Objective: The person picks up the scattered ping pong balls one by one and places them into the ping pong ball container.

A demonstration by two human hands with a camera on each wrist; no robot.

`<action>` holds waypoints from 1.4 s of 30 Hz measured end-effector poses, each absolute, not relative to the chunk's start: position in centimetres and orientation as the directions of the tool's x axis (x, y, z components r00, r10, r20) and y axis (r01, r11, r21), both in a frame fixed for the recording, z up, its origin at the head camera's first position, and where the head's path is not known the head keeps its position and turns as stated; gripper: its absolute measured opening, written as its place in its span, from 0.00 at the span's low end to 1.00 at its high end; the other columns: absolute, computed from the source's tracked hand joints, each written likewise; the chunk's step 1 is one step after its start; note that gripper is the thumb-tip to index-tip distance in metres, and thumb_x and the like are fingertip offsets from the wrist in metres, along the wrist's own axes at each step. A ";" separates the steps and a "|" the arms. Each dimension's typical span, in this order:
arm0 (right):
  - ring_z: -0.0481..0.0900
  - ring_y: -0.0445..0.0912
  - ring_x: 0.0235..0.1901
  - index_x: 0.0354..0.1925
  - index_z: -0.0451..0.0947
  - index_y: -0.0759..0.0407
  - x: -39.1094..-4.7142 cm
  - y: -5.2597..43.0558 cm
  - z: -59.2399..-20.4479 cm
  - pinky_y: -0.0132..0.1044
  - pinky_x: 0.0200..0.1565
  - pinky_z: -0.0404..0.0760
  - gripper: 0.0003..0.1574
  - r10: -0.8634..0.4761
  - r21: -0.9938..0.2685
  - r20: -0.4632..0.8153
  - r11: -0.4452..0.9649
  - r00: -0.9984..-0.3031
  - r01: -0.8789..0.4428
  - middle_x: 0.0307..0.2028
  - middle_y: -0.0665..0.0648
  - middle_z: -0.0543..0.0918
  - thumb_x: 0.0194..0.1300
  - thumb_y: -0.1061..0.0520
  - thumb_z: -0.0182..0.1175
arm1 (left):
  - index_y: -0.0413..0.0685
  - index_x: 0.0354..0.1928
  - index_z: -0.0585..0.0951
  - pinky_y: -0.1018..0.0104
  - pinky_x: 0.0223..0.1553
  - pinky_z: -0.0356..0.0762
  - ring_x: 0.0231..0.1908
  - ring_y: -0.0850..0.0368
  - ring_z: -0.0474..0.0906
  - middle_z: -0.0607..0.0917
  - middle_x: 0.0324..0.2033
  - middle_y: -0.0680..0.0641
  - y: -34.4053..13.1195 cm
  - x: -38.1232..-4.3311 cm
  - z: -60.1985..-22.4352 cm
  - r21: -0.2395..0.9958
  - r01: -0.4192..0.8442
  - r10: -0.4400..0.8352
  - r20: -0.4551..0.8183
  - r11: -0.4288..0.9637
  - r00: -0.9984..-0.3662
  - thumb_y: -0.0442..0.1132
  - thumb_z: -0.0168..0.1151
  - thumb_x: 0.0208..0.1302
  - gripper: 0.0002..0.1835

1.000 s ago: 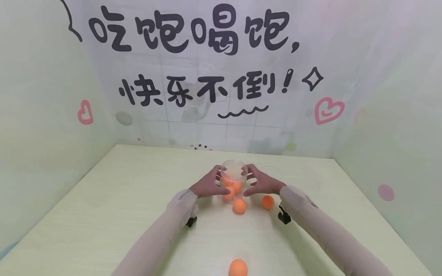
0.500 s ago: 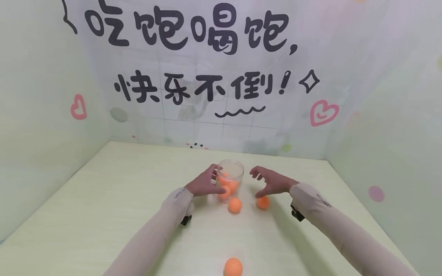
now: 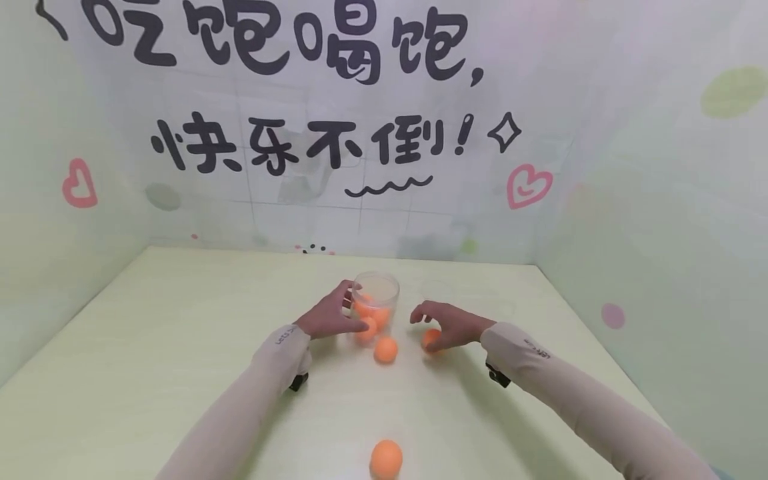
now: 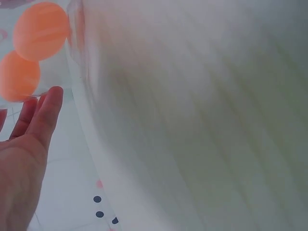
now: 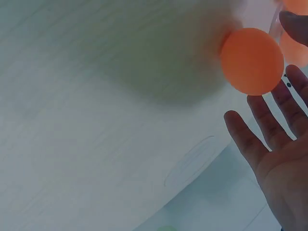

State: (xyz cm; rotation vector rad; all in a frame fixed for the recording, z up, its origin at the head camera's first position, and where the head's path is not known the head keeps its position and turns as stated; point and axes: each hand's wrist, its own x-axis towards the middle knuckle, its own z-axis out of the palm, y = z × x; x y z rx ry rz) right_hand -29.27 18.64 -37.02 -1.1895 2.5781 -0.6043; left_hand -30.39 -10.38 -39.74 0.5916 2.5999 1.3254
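A clear plastic jar stands upright with several orange balls inside. My left hand holds the jar's left side, thumb in front and fingers behind; its fingertips meet the clear wall in the left wrist view. To the right of the jar, my right hand reaches over a loose orange ball, thumb overlapping it in the head view. In the right wrist view the right fingers are spread and extended around that ball. Another orange ball lies just in front of the jar.
One more orange ball lies near the front of the pale table. A faint clear disc rests behind the right hand. Upright panels enclose the left, back and right sides, and the back panel carries lettering.
My right hand has left the jar's right side, swung right, then come down at the loose ball. The left hand stays at the jar. The head view has turned slightly right.
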 end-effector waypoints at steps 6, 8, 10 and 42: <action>0.73 0.54 0.51 0.52 0.73 0.64 -28.4 18.4 -37.6 0.44 0.57 0.71 0.28 -0.775 -0.430 -0.049 0.586 -0.630 -0.687 0.50 0.58 0.77 0.50 0.62 0.66 | 0.44 0.65 0.59 0.53 0.51 0.73 0.55 0.47 0.70 0.74 0.54 0.41 -10.7 -30.1 -39.5 0.799 0.285 0.417 0.046 0.530 -0.908 0.47 0.70 0.52 0.43; 0.73 0.54 0.51 0.52 0.73 0.63 -28.2 18.4 -37.7 0.43 0.57 0.70 0.28 -0.777 -0.422 -0.057 0.588 -0.627 -0.690 0.50 0.58 0.76 0.50 0.62 0.67 | 0.44 0.65 0.59 0.53 0.50 0.73 0.55 0.47 0.70 0.74 0.54 0.41 -10.7 -30.0 -39.5 0.793 0.282 0.413 0.042 0.539 -0.910 0.47 0.70 0.51 0.43; 0.73 0.52 0.51 0.51 0.73 0.62 -28.0 18.3 -37.9 0.42 0.56 0.70 0.29 -0.779 -0.410 -0.061 0.590 -0.624 -0.696 0.50 0.57 0.76 0.49 0.63 0.67 | 0.45 0.65 0.59 0.54 0.50 0.73 0.54 0.47 0.70 0.74 0.54 0.42 -10.7 -29.9 -39.6 0.788 0.281 0.412 0.038 0.548 -0.910 0.48 0.70 0.51 0.43; 0.71 0.42 0.41 0.45 0.74 0.56 -28.7 19.4 -38.7 0.37 0.48 0.71 0.25 -0.762 -0.325 -0.050 0.624 -0.646 -0.711 0.44 0.49 0.74 0.45 0.65 0.64 | 0.44 0.65 0.59 0.54 0.53 0.74 0.56 0.47 0.70 0.74 0.55 0.42 -10.2 -29.7 -39.4 0.808 0.277 0.413 0.046 0.520 -0.910 0.45 0.71 0.51 0.42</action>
